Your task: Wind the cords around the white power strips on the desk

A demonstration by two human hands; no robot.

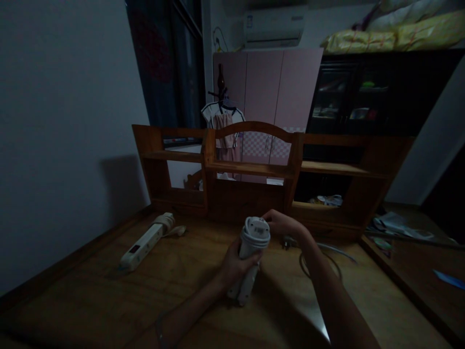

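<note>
A white power strip (250,271) stands tilted above the wooden tabletop, its cord (256,241) wound in several loops around the upper end. My left hand (234,264) wraps around its body just below the loops. At the far right side of the wound end is my right hand (281,224), with fingers bent and closed at the cord; their tips are partly hidden. A second power strip (141,247), off-white with its cord coiled at one end, lies on the tabletop to the left.
A cable with a dark plug (286,242) and a loose loop (336,265) lie right of my hands. Along the back edge stands a wooden shelf unit (250,168). A wall (72,121) borders the left side. Papers (395,225) lie on a surface at right.
</note>
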